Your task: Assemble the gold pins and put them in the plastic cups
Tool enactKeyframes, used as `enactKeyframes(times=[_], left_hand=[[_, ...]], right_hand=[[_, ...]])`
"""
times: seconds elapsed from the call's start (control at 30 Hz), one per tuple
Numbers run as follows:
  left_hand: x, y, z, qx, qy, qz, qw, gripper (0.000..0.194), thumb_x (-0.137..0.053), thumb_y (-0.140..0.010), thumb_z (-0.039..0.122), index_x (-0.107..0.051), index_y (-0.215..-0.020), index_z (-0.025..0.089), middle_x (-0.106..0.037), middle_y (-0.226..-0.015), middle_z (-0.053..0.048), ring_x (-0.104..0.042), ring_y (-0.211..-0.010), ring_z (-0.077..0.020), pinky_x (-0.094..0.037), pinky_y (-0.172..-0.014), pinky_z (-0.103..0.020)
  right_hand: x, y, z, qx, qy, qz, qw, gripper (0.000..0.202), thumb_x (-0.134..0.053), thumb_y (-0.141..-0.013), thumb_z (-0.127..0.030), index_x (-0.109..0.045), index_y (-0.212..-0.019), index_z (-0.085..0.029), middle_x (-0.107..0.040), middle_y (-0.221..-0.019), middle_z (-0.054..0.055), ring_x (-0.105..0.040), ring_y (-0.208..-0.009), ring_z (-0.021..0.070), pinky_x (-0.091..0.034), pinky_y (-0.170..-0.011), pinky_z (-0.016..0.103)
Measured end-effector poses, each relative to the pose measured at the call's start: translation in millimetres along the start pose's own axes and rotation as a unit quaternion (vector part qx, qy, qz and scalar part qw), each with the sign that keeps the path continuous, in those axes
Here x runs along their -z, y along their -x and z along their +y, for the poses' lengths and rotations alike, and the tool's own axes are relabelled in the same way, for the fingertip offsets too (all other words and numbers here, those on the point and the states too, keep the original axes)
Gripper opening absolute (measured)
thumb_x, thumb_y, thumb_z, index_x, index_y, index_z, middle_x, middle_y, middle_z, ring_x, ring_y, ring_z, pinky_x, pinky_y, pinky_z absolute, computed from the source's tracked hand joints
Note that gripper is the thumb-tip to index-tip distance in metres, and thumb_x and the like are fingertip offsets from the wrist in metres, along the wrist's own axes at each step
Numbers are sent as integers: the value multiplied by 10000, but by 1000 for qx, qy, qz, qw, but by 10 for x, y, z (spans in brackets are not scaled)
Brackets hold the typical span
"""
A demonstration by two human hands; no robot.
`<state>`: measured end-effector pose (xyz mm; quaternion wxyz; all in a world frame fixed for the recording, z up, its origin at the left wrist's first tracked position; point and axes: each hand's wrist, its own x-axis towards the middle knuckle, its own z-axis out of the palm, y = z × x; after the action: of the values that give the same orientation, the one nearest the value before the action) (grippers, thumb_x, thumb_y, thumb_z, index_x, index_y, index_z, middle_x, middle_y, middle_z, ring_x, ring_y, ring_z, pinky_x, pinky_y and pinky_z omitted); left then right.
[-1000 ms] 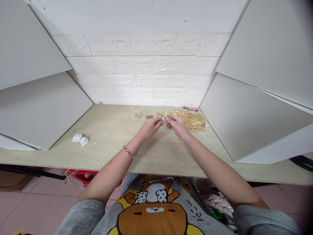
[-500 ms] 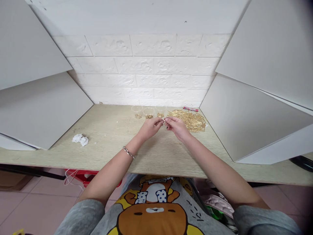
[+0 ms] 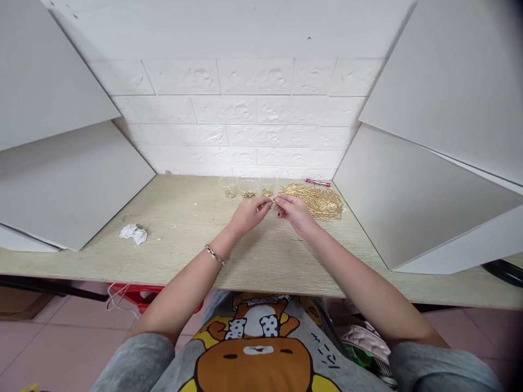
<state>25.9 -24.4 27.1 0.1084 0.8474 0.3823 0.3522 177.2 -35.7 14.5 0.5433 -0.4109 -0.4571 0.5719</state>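
My left hand [image 3: 250,213] and my right hand [image 3: 296,212] meet fingertip to fingertip above the table, both pinched closed. Between them shows a tiny gold-coloured piece [image 3: 274,201], too small to make out fully. Just right of my right hand spreads a pile of thin gold-coloured rods [image 3: 321,201]. Beyond my left hand stand three clear round cups [image 3: 248,187] with small gold pieces [image 3: 231,194] in them. One or two loose rods [image 3: 297,239] lie on the table below my right hand.
A red pen-like tube [image 3: 317,182] lies against the brick-patterned wall [image 3: 245,109]. Crumpled white tissue [image 3: 134,233] sits at left on the wooden table [image 3: 180,250]. Pale panels [image 3: 73,179] flank both sides. Beneath the table edge is a red stool [image 3: 141,296].
Both hands stay pinched together in the same place, with only very slight finger movement. The whole view has shifted slightly.
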Motion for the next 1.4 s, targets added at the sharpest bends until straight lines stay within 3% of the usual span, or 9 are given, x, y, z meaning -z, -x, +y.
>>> enactKeyframes(times=[0.6,0.87,1.4], left_hand=[[7,-8,-13,19,-17,-2,1000,224,-418,-810,238,-622,-743,176,-611,-636,4,-491,-549,-92,-353,-557,-204],[2,-9,-29,16,-11,2,1000,206,-427,-809,225,-623,-773,173,-623,-670,0,-508,-576,-95,-370,-582,-204],[-19,-13,-79,34,23,3,999,209,-428,-820,222,-631,-805,179,-647,-714,-3,-565,-646,-99,-417,-638,-201]], right_hand=[[19,-22,31,6,64,-1,998,266,-654,-613,-398,-632,-733,-161,-612,-612,12,-484,-493,72,-409,-503,223],[5,-10,44,-13,-9,-9,1000,294,-688,-582,-399,-619,-741,-162,-589,-589,-4,-482,-505,68,-388,-507,217],[0,8,35,-21,-9,-27,999,332,-687,-581,-447,-612,-738,-163,-580,-597,-5,-469,-493,65,-378,-504,221]])
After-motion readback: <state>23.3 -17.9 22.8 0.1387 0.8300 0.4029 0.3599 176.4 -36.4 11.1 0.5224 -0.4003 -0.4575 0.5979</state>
